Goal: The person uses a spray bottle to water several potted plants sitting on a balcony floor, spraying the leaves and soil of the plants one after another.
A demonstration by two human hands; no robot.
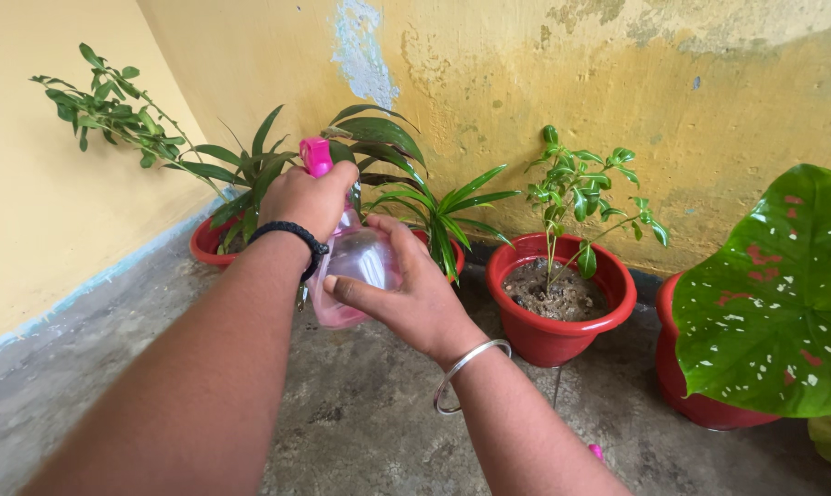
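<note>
A clear pink plastic spray bottle (353, 262) with a magenta trigger head is gripped at centre frame: its top by the left hand (307, 197), its body by the right hand (413, 292). Red plastic plant pots (562, 332) are lined along the yellow wall (544, 64).

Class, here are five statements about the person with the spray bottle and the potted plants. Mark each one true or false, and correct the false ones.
1. The left hand has its grip on the pink top of the spray bottle. True.
2. The right hand rests flat on the floor. False: it cups the bottle's clear body.
3. A silver bangle sits on the right wrist. True.
4. The pots are blue. False: the pots, such as the middle pot, are red.
5. The big leaf at right is plain green. False: it has white and red spots.
</note>
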